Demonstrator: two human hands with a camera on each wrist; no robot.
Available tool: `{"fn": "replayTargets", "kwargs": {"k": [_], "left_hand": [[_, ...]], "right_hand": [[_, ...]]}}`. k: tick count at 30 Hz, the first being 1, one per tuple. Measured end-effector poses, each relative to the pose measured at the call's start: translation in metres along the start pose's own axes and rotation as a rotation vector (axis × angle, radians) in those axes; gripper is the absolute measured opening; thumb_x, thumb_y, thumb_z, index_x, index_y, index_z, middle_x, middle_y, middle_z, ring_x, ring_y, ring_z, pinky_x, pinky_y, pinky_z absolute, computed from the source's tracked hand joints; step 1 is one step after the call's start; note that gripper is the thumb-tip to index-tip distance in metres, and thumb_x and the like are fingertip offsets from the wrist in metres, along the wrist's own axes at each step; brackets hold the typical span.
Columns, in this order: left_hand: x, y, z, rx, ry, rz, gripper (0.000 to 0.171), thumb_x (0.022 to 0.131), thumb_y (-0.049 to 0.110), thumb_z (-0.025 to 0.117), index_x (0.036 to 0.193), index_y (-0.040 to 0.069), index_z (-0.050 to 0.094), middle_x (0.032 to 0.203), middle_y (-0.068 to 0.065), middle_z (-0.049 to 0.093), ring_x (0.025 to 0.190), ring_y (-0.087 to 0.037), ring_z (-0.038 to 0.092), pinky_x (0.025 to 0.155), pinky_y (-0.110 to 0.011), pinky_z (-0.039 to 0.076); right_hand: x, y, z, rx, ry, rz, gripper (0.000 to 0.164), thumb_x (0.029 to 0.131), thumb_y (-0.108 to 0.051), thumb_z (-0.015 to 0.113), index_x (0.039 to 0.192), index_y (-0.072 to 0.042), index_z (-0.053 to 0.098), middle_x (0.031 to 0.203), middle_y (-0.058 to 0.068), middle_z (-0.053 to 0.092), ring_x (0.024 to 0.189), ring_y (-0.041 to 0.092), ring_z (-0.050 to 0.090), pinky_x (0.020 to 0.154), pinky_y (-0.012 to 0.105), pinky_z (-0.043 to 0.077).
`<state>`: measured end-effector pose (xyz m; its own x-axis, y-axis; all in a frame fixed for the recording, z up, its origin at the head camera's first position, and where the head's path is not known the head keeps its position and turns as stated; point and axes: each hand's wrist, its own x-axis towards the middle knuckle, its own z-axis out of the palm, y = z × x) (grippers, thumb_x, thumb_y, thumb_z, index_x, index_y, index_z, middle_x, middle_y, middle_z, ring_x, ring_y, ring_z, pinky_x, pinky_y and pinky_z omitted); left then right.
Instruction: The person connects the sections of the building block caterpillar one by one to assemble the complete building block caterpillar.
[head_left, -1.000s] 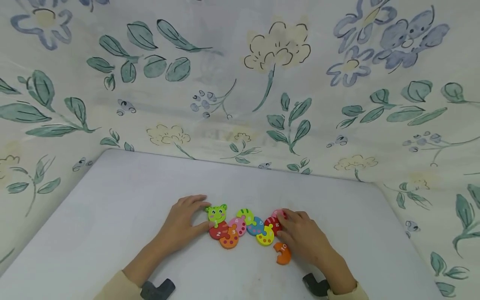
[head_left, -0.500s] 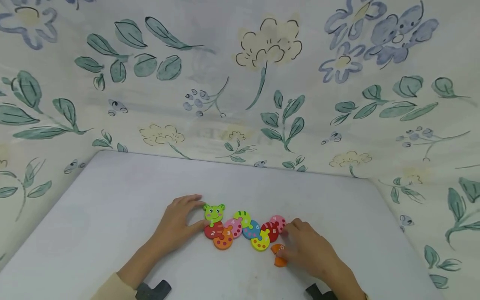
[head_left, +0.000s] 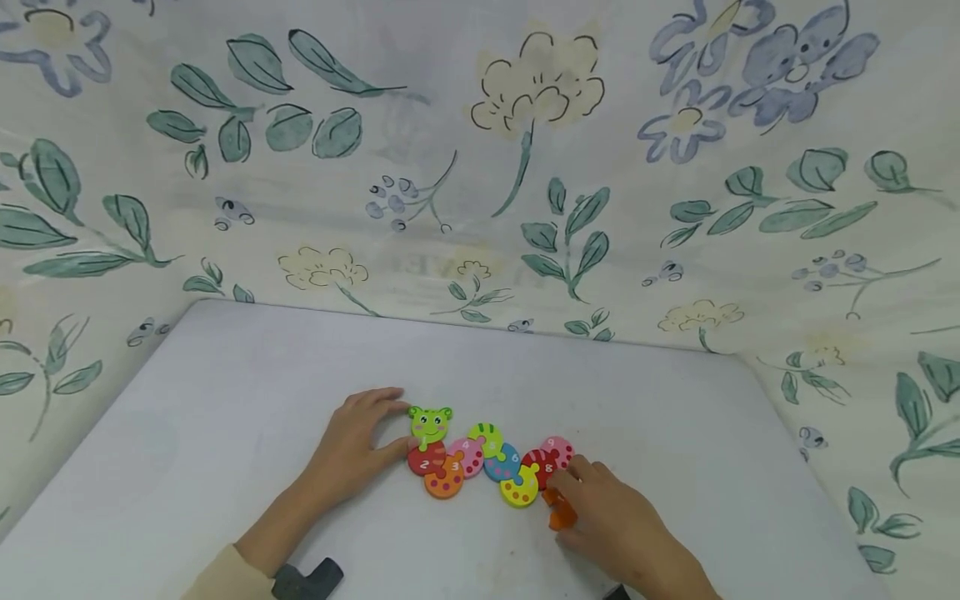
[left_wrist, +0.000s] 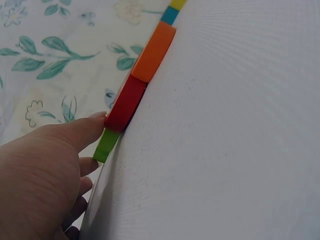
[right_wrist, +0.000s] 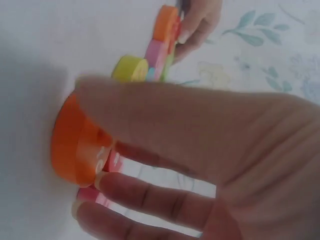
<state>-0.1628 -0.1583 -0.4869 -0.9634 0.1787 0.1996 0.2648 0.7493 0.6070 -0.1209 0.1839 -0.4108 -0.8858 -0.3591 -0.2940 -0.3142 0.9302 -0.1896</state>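
Note:
A caterpillar number puzzle (head_left: 444, 482) lies on the white table, its colourful pieces joined in a wavy chain from a green head (head_left: 429, 425) to a pink piece numbered 9 (head_left: 557, 452). My left hand (head_left: 358, 442) holds the head end, thumb by the red piece (left_wrist: 126, 104) and index finger at the green one. At the tail, my right hand (head_left: 611, 517) pinches an orange puzzle piece (head_left: 558, 507) between thumb and fingers. This piece (right_wrist: 75, 142) is close to the red 8 and pink 9. The fingers partly cover it, so I cannot tell whether it touches them.
The white table (head_left: 315, 350) reaches back to a cloth backdrop (head_left: 450, 167) with printed flowers and leaves. A dark wrist device (head_left: 307, 579) shows by the left sleeve (head_left: 228, 575). Another dark one (head_left: 618, 592) shows by the right wrist.
My right hand has left the pink 9 piece, moved down to the orange piece, taken hold of it and turned it slightly. My left hand has stayed at the head end.

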Motion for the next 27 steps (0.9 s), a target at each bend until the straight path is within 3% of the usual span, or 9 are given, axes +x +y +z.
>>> {"fn": "replayTargets", "kwargs": {"k": [8,14,18,27], "left_hand": [[0.002,-0.001,0.001,0.001,0.003,0.008,0.052,0.09,0.036,0.083,0.135,0.012,0.068,0.152,-0.008,0.054,0.144,-0.037,0.041,0.116,-0.067,0.032],[0.003,-0.001,0.0,0.01,0.0,0.004,0.052,0.091,0.037,0.083,0.135,0.013,0.068,0.152,-0.008,0.055,0.144,-0.037,0.041,0.116,-0.068,0.031],[0.004,-0.001,-0.001,0.009,0.0,0.001,0.052,0.09,0.037,0.083,0.134,0.013,0.068,0.151,-0.008,0.055,0.144,-0.037,0.041,0.115,-0.068,0.032],[-0.001,-0.003,0.0,-0.01,0.002,0.005,0.052,0.091,0.038,0.082,0.134,0.012,0.069,0.151,-0.008,0.055,0.143,-0.038,0.042,0.116,-0.067,0.031]], "right_hand": [[0.0,-0.002,0.0,-0.003,0.014,0.021,0.056,0.076,-0.028,0.095,0.126,-0.018,0.072,0.11,0.002,0.063,0.095,0.019,0.058,0.079,0.044,0.064],[-0.002,0.0,0.003,-0.018,0.052,-0.027,0.052,0.077,-0.027,0.095,0.122,-0.018,0.071,0.115,0.001,0.064,0.1,0.019,0.056,0.082,0.04,0.063],[-0.002,0.001,0.008,0.0,0.038,-0.05,0.055,0.076,-0.029,0.096,0.121,-0.016,0.068,0.107,-0.004,0.062,0.094,0.015,0.056,0.079,0.035,0.063],[-0.01,0.008,0.008,-0.006,0.049,-0.004,0.054,0.076,-0.037,0.094,0.118,-0.013,0.071,0.107,-0.003,0.062,0.092,0.014,0.055,0.084,0.037,0.062]]}}
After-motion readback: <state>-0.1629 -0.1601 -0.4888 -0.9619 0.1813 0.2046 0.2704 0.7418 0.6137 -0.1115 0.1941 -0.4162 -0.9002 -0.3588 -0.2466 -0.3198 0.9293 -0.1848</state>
